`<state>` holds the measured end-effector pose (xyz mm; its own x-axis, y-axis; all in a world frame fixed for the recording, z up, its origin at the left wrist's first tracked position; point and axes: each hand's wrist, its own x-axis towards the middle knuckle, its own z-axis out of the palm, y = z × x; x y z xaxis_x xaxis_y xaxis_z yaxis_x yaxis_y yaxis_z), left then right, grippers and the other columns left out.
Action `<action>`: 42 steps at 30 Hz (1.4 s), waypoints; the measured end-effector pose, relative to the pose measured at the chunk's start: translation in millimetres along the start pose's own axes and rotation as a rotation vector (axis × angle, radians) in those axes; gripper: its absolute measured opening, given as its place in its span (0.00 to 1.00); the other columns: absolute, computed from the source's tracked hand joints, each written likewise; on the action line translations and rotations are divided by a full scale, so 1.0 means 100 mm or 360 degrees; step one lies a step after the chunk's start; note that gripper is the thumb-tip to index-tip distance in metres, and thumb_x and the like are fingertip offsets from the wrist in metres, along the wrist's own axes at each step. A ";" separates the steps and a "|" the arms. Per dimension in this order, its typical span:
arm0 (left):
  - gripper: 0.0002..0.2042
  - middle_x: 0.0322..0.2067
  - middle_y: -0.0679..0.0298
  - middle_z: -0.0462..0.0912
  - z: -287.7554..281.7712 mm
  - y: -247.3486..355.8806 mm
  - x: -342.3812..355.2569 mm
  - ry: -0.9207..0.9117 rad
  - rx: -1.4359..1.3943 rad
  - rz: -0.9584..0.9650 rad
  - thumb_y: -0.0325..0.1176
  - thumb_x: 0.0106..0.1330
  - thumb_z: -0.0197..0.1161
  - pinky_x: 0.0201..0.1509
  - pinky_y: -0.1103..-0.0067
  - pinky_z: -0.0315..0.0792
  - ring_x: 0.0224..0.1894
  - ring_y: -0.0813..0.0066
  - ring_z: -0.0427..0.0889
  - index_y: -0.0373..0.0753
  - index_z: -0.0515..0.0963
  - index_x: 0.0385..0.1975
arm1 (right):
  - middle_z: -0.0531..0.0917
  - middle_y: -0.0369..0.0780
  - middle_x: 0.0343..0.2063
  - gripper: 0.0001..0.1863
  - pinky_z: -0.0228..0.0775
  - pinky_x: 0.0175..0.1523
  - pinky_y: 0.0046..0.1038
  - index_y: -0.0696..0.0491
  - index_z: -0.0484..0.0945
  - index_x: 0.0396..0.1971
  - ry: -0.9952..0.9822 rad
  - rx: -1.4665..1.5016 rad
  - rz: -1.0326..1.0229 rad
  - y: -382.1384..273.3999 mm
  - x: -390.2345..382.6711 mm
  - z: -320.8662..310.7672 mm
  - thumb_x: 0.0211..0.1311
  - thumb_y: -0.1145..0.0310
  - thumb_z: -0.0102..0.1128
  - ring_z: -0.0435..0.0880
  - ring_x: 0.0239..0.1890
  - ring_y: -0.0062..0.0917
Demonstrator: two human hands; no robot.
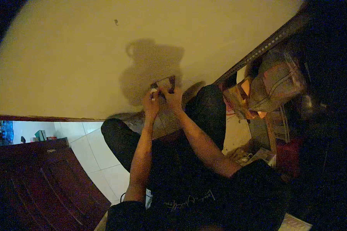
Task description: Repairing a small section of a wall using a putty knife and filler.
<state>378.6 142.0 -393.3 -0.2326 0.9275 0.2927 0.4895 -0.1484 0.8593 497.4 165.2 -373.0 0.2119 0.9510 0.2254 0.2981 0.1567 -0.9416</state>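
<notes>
In front of me, low on a yellowish wall (81, 65), both my hands work close together at a small dark-edged square (172, 79), which may be a recess. A pale flat piece (165, 83) shows inside its edges. My left hand (151, 103) is closed, with a small white thing (154, 91) at its fingertips; its kind is too small and dim to tell. Against the lower edge of the square, my right hand (174, 101) has its fingers bent together. What lies between them is hidden.
A dark red panelled door (46, 184) stands at the left beside a white tiled floor (94, 156). At the right, bags (277, 82) and a red item (289, 156) crowd the wall's end. My bent knees (117, 134) flank the hands.
</notes>
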 end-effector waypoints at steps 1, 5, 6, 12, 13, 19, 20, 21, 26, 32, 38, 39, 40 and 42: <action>0.14 0.37 0.49 0.80 0.02 0.03 -0.05 -0.0037 0.0119 -0.0061 0.38 0.67 0.52 0.43 0.67 0.71 0.40 0.50 0.78 0.34 0.74 0.44 | 0.83 0.44 0.26 0.21 0.71 0.37 0.32 0.60 0.80 0.29 0.0048 0.0014 -0.0068 0.07 -0.02 -0.01 0.49 0.54 0.68 0.81 0.30 0.31; 0.14 0.35 0.49 0.80 0.05 0.01 -0.09 0.0159 0.0023 0.0008 0.38 0.68 0.52 0.41 0.66 0.70 0.38 0.50 0.78 0.34 0.75 0.41 | 0.82 0.44 0.25 0.22 0.71 0.38 0.33 0.60 0.80 0.29 -0.0004 -0.0069 0.0109 0.08 0.00 0.04 0.49 0.54 0.68 0.81 0.29 0.32; 0.14 0.35 0.49 0.80 0.01 0.00 -0.11 0.0164 0.0038 -0.0006 0.38 0.68 0.52 0.41 0.66 0.70 0.38 0.50 0.78 0.34 0.75 0.41 | 0.82 0.43 0.24 0.21 0.70 0.36 0.32 0.60 0.80 0.29 -0.0068 -0.0080 0.0140 -0.03 -0.02 0.04 0.49 0.53 0.68 0.80 0.28 0.30; 0.15 0.34 0.51 0.80 0.02 0.17 -0.09 0.0020 0.0173 -0.0165 0.40 0.67 0.53 0.40 0.66 0.71 0.36 0.53 0.78 0.33 0.77 0.38 | 0.81 0.48 0.23 0.32 0.69 0.32 0.39 0.60 0.78 0.22 -0.0138 -0.0129 0.0348 0.12 -0.03 -0.02 0.46 0.39 0.63 0.79 0.27 0.40; 0.15 0.34 0.50 0.80 0.04 0.16 -0.10 0.0012 0.0036 -0.0182 0.40 0.67 0.53 0.40 0.66 0.71 0.36 0.52 0.78 0.33 0.77 0.38 | 0.80 0.47 0.20 0.32 0.69 0.30 0.39 0.59 0.78 0.20 -0.0192 -0.0089 0.0441 0.10 -0.04 -0.05 0.46 0.39 0.62 0.78 0.23 0.38; 0.15 0.35 0.49 0.80 0.08 -0.10 -0.17 0.0007 0.0045 -0.0214 0.41 0.67 0.53 0.40 0.66 0.71 0.37 0.52 0.79 0.34 0.78 0.38 | 0.81 0.39 0.20 0.22 0.67 0.28 0.28 0.59 0.79 0.24 -0.0255 0.0051 0.0293 0.18 -0.07 0.03 0.51 0.51 0.67 0.77 0.23 0.21; 0.16 0.35 0.49 0.80 0.16 -0.06 -0.16 0.0065 0.0042 -0.0163 0.41 0.67 0.52 0.41 0.66 0.72 0.38 0.51 0.79 0.34 0.78 0.38 | 0.81 0.39 0.20 0.22 0.67 0.28 0.28 0.59 0.79 0.24 -0.0229 0.0040 0.0285 0.33 -0.04 0.02 0.51 0.51 0.67 0.77 0.23 0.21; 0.16 0.35 0.49 0.80 0.22 -0.02 -0.13 0.0052 0.0021 -0.0146 0.41 0.67 0.52 0.41 0.66 0.72 0.38 0.51 0.79 0.34 0.78 0.38 | 0.80 0.38 0.18 0.23 0.66 0.27 0.28 0.58 0.78 0.22 0.0087 -0.0075 0.0130 0.47 -0.01 0.05 0.51 0.50 0.66 0.76 0.21 0.21; 0.17 0.36 0.49 0.80 0.16 -0.03 -0.16 0.0041 -0.0176 -0.0089 0.44 0.68 0.51 0.42 0.66 0.71 0.39 0.51 0.79 0.36 0.78 0.39 | 0.81 0.40 0.18 0.25 0.69 0.30 0.32 0.58 0.79 0.22 0.0833 -0.0396 -0.0030 0.25 -0.04 0.28 0.50 0.47 0.66 0.78 0.21 0.29; 0.16 0.34 0.50 0.81 0.11 -0.16 -0.20 0.0167 0.0036 -0.0096 0.43 0.67 0.53 0.41 0.67 0.71 0.37 0.55 0.79 0.36 0.79 0.38 | 0.79 0.40 0.16 0.25 0.67 0.28 0.33 0.59 0.78 0.19 -0.0168 -0.0349 0.0321 0.43 -0.07 0.26 0.48 0.47 0.67 0.75 0.17 0.31; 0.14 0.33 0.52 0.80 -0.08 0.17 -0.07 -0.0091 -0.0383 -0.0283 0.40 0.67 0.53 0.41 0.71 0.70 0.37 0.59 0.79 0.34 0.77 0.39 | 0.77 0.38 0.12 0.22 0.65 0.24 0.29 0.59 0.76 0.14 -0.0153 -0.0162 0.0309 0.39 -0.08 0.16 0.51 0.53 0.67 0.74 0.15 0.23; 0.14 0.33 0.52 0.80 -0.10 0.15 -0.06 -0.0085 -0.0377 -0.0287 0.40 0.67 0.53 0.41 0.71 0.70 0.37 0.59 0.79 0.34 0.77 0.39 | 0.78 0.38 0.13 0.22 0.66 0.24 0.30 0.59 0.77 0.15 -0.0146 -0.0175 0.0188 0.26 -0.08 0.17 0.51 0.53 0.67 0.75 0.15 0.24; 0.13 0.33 0.52 0.81 -0.07 0.15 -0.06 -0.0011 -0.0189 -0.0231 0.39 0.68 0.53 0.41 0.71 0.70 0.37 0.59 0.79 0.34 0.77 0.39 | 0.79 0.39 0.14 0.22 0.67 0.25 0.30 0.60 0.77 0.16 -0.0118 -0.0200 0.0066 0.24 -0.07 0.13 0.51 0.53 0.67 0.76 0.16 0.26; 0.13 0.34 0.52 0.81 0.00 0.16 -0.11 0.0057 -0.0007 -0.0172 0.38 0.68 0.53 0.42 0.72 0.70 0.37 0.59 0.80 0.34 0.77 0.39 | 0.79 0.39 0.14 0.22 0.67 0.25 0.29 0.59 0.77 0.17 -0.0104 -0.0218 0.0087 0.37 -0.06 0.08 0.51 0.53 0.67 0.77 0.16 0.26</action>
<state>388.8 129.6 -382.2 -0.3138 0.9253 0.2130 0.4564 -0.0497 0.8884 499.6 168.0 -411.3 0.1718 0.9731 0.1537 0.4126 0.0706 -0.9081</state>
